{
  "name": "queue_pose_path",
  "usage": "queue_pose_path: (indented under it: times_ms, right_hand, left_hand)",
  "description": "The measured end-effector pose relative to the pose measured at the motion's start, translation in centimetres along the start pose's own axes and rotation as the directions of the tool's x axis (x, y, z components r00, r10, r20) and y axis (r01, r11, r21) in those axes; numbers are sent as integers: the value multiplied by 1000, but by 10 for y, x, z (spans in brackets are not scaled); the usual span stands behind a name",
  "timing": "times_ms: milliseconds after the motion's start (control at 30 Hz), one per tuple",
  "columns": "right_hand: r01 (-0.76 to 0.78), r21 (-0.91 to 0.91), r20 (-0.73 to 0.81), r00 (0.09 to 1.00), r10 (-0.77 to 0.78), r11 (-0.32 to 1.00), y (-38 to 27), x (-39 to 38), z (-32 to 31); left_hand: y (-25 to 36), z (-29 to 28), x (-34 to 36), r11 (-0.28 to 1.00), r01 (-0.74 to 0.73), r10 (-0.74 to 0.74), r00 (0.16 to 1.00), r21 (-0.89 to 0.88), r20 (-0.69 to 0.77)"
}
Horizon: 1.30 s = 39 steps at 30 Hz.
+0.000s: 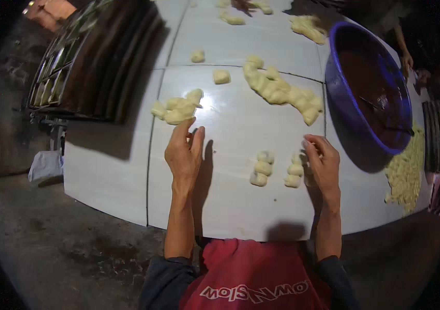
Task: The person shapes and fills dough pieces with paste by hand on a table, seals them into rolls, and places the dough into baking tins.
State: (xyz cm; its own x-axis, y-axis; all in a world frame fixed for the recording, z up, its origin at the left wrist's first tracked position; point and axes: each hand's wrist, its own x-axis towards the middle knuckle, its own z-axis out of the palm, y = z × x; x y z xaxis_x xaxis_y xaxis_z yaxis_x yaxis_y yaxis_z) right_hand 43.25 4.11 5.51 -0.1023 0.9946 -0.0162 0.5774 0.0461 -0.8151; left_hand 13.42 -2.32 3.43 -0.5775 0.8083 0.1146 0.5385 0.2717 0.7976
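My left hand (184, 153) hovers over the white table with its thumb and index finger apart. Its fingertips are close to a clump of pale yellow dough pieces (179, 108). Nothing shows in its grasp. My right hand (325, 164) is at the right, fingers loosely bent and thumb a little apart, with no object visible in it. It partly covers a short row of dough balls (293, 174). Left of that lies another short row of dough balls (262, 168). Farther off sits a long lumpy strip of dough (279, 90). Two single dough pieces, one squarish (221, 77) and one smaller (198, 56), lie beyond the clump.
A large blue basin (335, 67) of dark brown contents stands at the right, with a dark handle sticking out. Flat yellow pieces (405, 173) are spread beside it. Dark stacked trays (101, 62) rise at the left. More dough (308, 28) and other people's hands appear at the far side.
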Motion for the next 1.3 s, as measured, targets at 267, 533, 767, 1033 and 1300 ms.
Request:
queue_pose_path:
  times_ms: [267,533,767,1033,1300]
  right_hand:
    - [782,-45,328,599,-730,622,-91,108,188]
    - [639,-20,550,649,-525,769,-105,125,192]
    - [-409,571,463,876,132,712,-66,74,81]
    - [-422,692,429,893,137,586,-35,1,20]
    - [65,575,-112,994,-1,815,9,-25,-19]
  left_hand:
    - [-51,-5,73,906,-348,351,936,240,30]
    - [-82,-4,78,808,-371,367,925,458,101]
    - [-72,13,76,794,-268,273,959,546,74]
    - [72,44,-19,772,352,82,771,-529,632]
    - [127,101,-62,749,237,205,805,-619,556]
